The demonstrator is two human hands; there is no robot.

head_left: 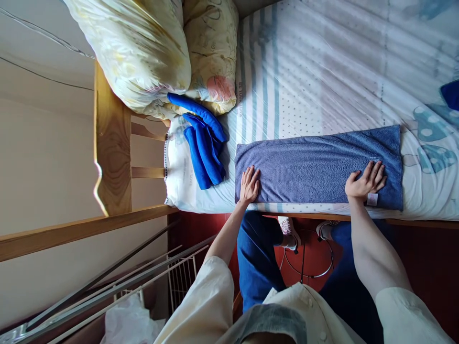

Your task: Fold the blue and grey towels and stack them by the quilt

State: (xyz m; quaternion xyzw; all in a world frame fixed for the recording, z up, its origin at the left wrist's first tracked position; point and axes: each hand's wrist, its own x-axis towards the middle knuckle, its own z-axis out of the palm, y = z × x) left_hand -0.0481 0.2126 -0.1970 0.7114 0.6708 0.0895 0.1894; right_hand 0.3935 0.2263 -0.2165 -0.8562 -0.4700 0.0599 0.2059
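Observation:
A grey-blue towel lies spread lengthwise along the near edge of the bed. On its left end rests my left hand, palm down with the fingers apart. My right hand lies on the towel toward its right end, fingers spread, beside a small white label. Neither hand grips the cloth. Small wrinkles run across the towel's right part.
Folded bright blue cloths lie left of the towel, below patterned bedding. A wooden bed frame and a metal rack stand at the left. Another blue item shows at the right edge.

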